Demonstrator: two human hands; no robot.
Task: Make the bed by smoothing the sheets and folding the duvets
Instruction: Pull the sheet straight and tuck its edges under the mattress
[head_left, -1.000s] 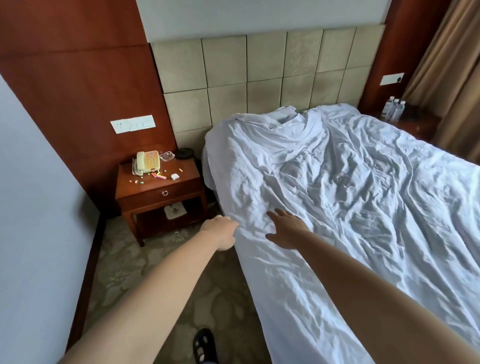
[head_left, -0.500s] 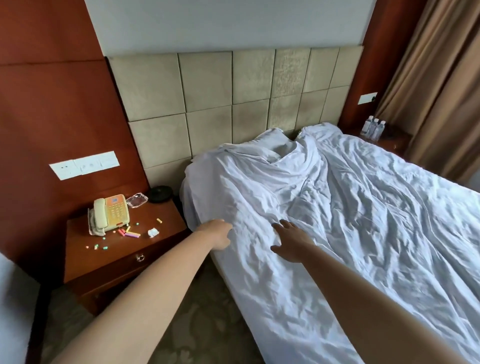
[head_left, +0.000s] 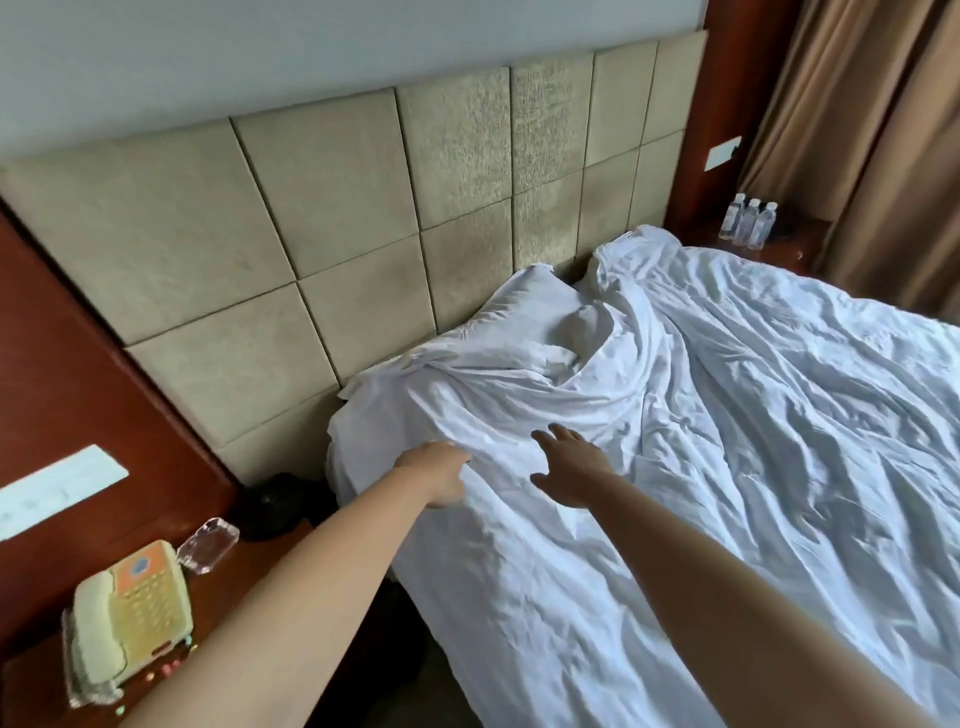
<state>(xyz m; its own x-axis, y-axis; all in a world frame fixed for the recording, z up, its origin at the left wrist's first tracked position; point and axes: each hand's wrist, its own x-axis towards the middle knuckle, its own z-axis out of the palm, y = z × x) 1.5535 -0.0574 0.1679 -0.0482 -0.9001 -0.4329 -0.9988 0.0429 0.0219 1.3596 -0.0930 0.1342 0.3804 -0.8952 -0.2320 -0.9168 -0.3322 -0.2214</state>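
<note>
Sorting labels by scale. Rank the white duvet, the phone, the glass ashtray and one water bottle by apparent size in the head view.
1. white duvet, by far the largest.
2. phone.
3. glass ashtray.
4. water bottle, which looks smallest, though it stands far from the camera, so ranks 3 and 4 are unsure.

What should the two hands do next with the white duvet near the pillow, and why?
Probably grip the duvet edge near the pillow and pull it flat. The left hand lies at the crumpled cloth by the bed's corner, its fingers hidden; the right hand hovers with fingers spread, holding nothing. The cloth there is bunched and half covers the pillow.
</note>
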